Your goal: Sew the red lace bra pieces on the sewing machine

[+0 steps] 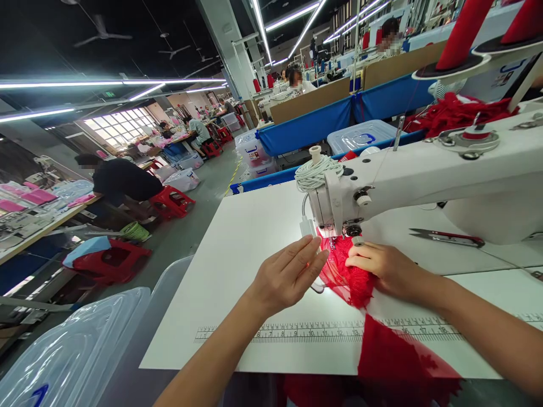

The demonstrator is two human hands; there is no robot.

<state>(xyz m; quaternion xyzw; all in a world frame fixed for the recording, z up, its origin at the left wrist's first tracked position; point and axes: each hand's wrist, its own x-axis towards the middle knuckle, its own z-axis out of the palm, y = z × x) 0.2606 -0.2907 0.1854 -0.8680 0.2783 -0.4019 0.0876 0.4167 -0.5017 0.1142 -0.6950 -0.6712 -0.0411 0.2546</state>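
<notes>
Red sheer lace fabric (360,282) lies bunched under the needle area of a white sewing machine (399,181), and part of it hangs over the table's front edge. My right hand (384,268) has its fingers curled onto the bunched fabric, right of the needle. My left hand (288,271) is held left of the needle with fingers stretched out together, its fingertips beside the fabric's left edge. Whether those fingertips touch the cloth I cannot tell. The presser foot (333,242) is partly visible above the red cloth.
Thread snips (447,236) lie on the white table (237,249) right of my hands. A printed ruler (311,333) runs along its front. Red thread cones (464,34) stand upper right. Clear plastic bins (85,333) are at lower left. Other people sit at work farther back.
</notes>
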